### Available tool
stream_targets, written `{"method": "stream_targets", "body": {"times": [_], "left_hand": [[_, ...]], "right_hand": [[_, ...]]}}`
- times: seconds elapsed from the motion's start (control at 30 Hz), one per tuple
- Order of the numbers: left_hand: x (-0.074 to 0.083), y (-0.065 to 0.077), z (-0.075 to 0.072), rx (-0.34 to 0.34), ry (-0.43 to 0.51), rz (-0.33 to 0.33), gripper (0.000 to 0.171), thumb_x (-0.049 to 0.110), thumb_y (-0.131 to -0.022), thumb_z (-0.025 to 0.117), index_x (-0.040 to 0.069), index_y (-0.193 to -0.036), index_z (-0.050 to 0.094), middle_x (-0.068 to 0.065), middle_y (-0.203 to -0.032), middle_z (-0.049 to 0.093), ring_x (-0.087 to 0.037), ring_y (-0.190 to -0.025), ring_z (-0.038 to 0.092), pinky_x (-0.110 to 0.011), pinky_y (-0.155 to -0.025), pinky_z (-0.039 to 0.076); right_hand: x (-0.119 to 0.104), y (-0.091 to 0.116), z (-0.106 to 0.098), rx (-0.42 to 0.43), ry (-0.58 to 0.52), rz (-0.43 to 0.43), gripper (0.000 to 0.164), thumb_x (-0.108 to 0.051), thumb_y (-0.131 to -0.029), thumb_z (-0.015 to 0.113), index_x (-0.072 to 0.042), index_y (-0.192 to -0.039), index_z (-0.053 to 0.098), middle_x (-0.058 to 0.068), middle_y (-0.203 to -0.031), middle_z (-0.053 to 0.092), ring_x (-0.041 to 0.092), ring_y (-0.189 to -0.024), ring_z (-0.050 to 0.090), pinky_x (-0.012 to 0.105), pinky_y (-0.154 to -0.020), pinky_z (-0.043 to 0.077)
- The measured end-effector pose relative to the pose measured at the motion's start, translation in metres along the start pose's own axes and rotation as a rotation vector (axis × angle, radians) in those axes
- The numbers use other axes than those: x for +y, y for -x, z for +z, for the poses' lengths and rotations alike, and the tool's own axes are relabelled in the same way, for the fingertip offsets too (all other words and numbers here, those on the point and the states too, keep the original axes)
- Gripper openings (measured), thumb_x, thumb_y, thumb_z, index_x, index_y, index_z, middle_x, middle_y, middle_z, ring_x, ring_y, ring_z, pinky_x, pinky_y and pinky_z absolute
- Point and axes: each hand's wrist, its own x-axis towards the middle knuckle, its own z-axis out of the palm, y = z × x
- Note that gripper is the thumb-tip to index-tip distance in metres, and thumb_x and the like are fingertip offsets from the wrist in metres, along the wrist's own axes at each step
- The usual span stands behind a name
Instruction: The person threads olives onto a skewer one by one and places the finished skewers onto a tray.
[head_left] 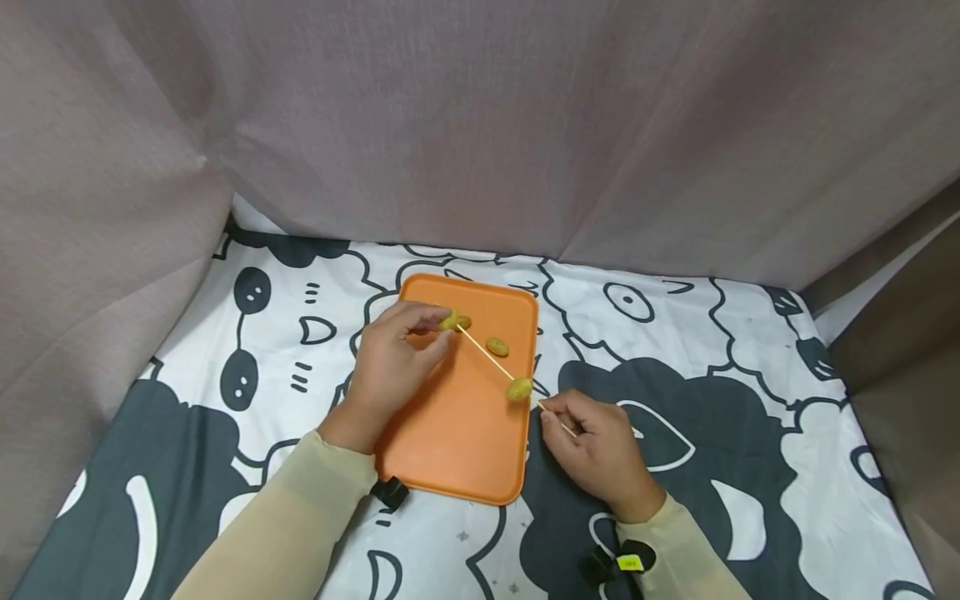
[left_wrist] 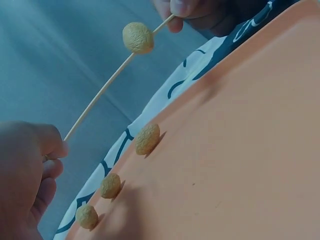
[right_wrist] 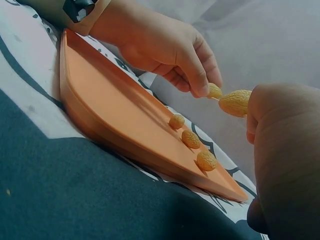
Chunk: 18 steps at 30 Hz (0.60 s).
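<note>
Above the smooth orange tray (head_left: 450, 450), the right hand (head_left: 594, 442) is gripping a thin, pale stick (head_left: 486, 353) passing through a wrinkled oval fruit (head_left: 517, 389); the left hand (head_left: 396, 360) is pinching a second fruit (head_left: 448, 320) at the stick's far end. Both wrist views are showing three loose fruits (right_wrist: 191, 139) lying on the tray; the head view is showing two.

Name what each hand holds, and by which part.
The right hand grips the stick near one end; the left hand pinches a yellow fruit by its sides.
</note>
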Motion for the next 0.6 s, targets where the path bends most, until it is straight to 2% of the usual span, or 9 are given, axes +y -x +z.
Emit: {"method": "stream_targets", "body": {"times": [0.27, 0.6], "left_hand": [[0.006, 0.005, 0.007, -0.023, 0.006, 0.068, 0.026, 0.009, -0.096, 0.09, 0.012, -0.121, 0.086, -0.004, -0.116, 0.08, -0.018, -0.104, 0.078, -0.034, -0.094, 0.068], [0.016, 0.009, 0.012, -0.034, -0.021, 0.126, 0.026, 0.01, -0.095, 0.091, 0.011, -0.121, 0.086, -0.005, -0.113, 0.08, -0.02, -0.101, 0.076, -0.036, -0.092, 0.067]], "right_hand": [[-0.001, 0.0, -0.001, 0.012, 0.005, 0.004, 0.021, 0.005, -0.094, 0.079, -0.015, -0.1, 0.078, -0.014, -0.067, 0.047, -0.003, -0.058, 0.043, 0.015, -0.053, 0.036], [-0.001, 0.001, -0.001, 0.026, 0.001, 0.001, 0.016, 0.005, -0.094, 0.078, -0.009, -0.101, 0.079, -0.012, -0.067, 0.049, -0.003, -0.058, 0.044, 0.015, -0.052, 0.036]]}}
